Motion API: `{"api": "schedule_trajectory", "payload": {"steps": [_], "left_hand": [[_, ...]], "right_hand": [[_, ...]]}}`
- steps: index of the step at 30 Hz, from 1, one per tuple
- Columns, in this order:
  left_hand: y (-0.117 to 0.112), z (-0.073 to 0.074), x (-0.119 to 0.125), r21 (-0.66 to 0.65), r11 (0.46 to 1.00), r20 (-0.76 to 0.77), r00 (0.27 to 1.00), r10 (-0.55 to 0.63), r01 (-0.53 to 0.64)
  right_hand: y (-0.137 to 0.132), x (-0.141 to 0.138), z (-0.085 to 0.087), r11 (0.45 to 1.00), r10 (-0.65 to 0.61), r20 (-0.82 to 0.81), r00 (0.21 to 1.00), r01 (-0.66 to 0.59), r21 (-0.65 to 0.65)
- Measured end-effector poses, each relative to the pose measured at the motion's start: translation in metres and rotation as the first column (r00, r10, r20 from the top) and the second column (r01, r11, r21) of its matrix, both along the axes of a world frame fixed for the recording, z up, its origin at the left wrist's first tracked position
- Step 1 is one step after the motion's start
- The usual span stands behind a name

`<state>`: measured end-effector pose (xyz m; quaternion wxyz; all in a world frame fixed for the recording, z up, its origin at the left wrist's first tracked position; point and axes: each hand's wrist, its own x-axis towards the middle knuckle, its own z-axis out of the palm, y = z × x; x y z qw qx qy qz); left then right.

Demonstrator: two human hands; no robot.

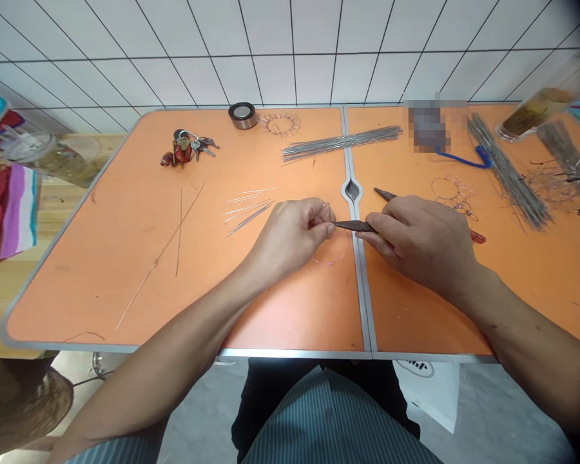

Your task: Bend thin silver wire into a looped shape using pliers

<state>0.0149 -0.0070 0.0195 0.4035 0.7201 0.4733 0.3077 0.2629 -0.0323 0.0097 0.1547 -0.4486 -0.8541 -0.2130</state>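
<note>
Left hand (297, 225) pinches round pinkish wire (329, 263) behind orange worktop's (294, 319) front edge — likely steadied for dark metal pliers (352, 225) right hand (418, 235) grips.

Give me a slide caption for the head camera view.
Left hand pinches looped wire; right hand holds a dark-tipped tool close by.

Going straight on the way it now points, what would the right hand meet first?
Likely the bare left hand, just ahead in line: the dark, pointed metal tool in the right hand aims at its fingers. Whether the tip touches them is unclear from this one view.
</note>
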Motion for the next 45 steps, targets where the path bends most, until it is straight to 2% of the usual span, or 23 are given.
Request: {"api": "schedule_trajectory", "payload": {"steps": [6, 12, 18, 22, 26, 30, 32, 33, 35, 37, 40, 45], "left_hand": [[0.0, -0.004, 0.002, 0.029, 0.999, -0.005, 1.0, 0.022, -0.022], [-0.002, -0.003, 0.004, 0.07, 0.997, -0.024, 0.999, 0.037, -0.035], [-0.002, -0.005, 0.004, 0.104, 0.994, -0.006, 1.0, 0.026, -0.025], [-0.003, -0.005, 0.002, 0.037, 0.999, 0.078, 0.997, 0.019, -0.022], [0.0, -0.005, 0.0, 0.016, 0.995, 0.135, 0.987, 0.091, -0.094], [0.007, -0.003, -0.004, -0.083, 0.992, 0.312, 0.943, 0.118, -0.097], [0.01, -0.002, -0.007, -0.121, 0.989, 0.395, 0.909, 0.128, -0.087], [0.011, -0.002, -0.007, -0.127, 0.988, 0.424, 0.896, 0.13, -0.083], [0.011, -0.002, -0.007, -0.122, 0.99, 0.465, 0.877, 0.123, -0.075], [0.009, -0.004, -0.005, -0.117, 0.991, 0.482, 0.869, 0.114, -0.066], [0.006, -0.008, -0.001, -0.147, 0.988, 0.475, 0.873, 0.109, -0.043], [0.004, -0.015, 0.003, -0.215, 0.977, 0.485, 0.867, 0.117, -0.012]], "right_hand": [[0.0, 0.001, -0.002, 1.0, 0.003, 0.018, 1.0, -0.003, 0.009], [-0.002, 0.0, -0.001, 0.999, 0.017, -0.035, 0.999, -0.019, -0.05], [-0.002, 0.0, -0.001, 1.0, 0.012, -0.026, 1.0, -0.012, -0.008], [-0.001, -0.001, 0.002, 0.999, -0.039, -0.023, 0.999, 0.039, 0.003], [0.0, -0.003, 0.004, 0.999, -0.04, -0.024, 0.999, 0.04, 0.015], [0.001, -0.002, 0.004, 1.0, -0.02, -0.166, 0.986, 0.023, 0.013], [0.001, -0.002, 0.006, 0.996, -0.023, -0.332, 0.943, -0.006, -0.086], [0.001, -0.002, 0.008, 0.984, -0.045, -0.431, 0.901, -0.035, -0.177], [0.001, -0.004, 0.013, 0.916, -0.158, -0.602, 0.783, -0.112, -0.385], [0.0, -0.007, 0.019, 0.83, -0.288, -0.682, 0.673, -0.18, -0.528], [-0.003, -0.013, 0.022, 0.771, -0.371, -0.713, 0.595, -0.23, -0.593], [-0.005, -0.019, 0.016, 0.76, -0.373, -0.757, 0.537, -0.291, -0.581]]}}
